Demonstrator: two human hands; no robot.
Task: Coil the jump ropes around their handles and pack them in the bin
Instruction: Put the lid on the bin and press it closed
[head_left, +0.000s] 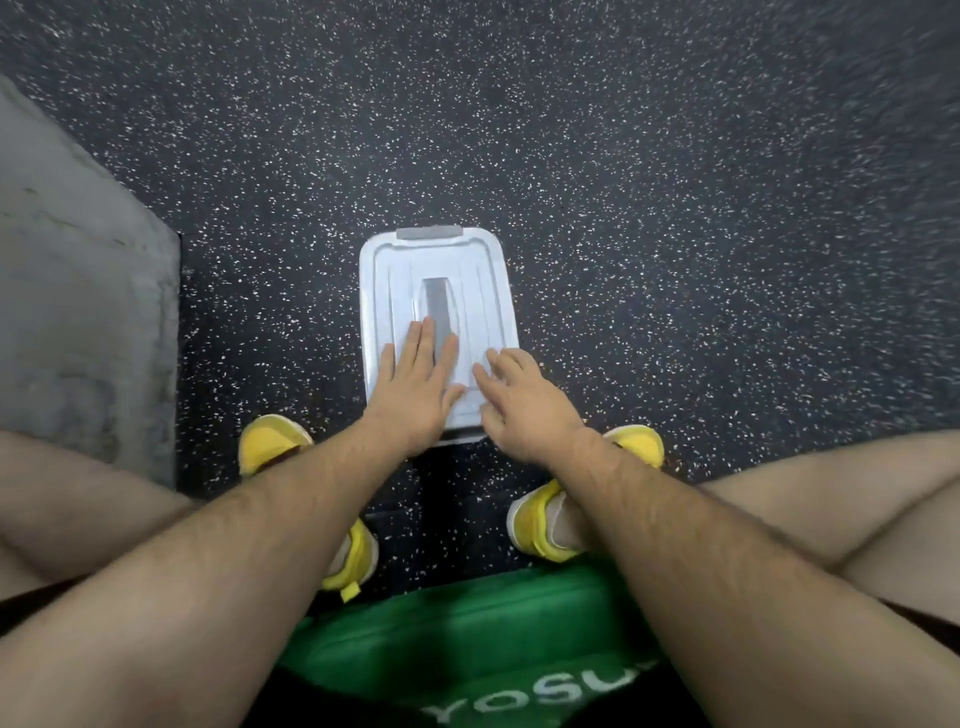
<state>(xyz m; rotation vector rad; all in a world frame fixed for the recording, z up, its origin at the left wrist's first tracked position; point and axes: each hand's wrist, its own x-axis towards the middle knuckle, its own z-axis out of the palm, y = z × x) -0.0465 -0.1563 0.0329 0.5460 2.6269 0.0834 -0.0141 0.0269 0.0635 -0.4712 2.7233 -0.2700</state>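
A pale translucent bin (470, 275) with its lid on stands on the speckled black floor in front of me. A grey latch (429, 232) sits at its far end and a grey strip runs down the lid's middle. My left hand (418, 387) lies flat on the near left part of the lid, fingers straight. My right hand (519, 402) rests on the near right part of the lid, fingers loosely bent and holding nothing. No jump rope shows in view; the bin's inside is hidden by the lid.
I am crouched or seated, bare knees at both sides, feet in yellow shoes (272, 441) on either side of the bin's near end. A grey concrete block or wall (78, 312) stands at the left. Speckled rubber floor (675, 234) spreads ahead and right.
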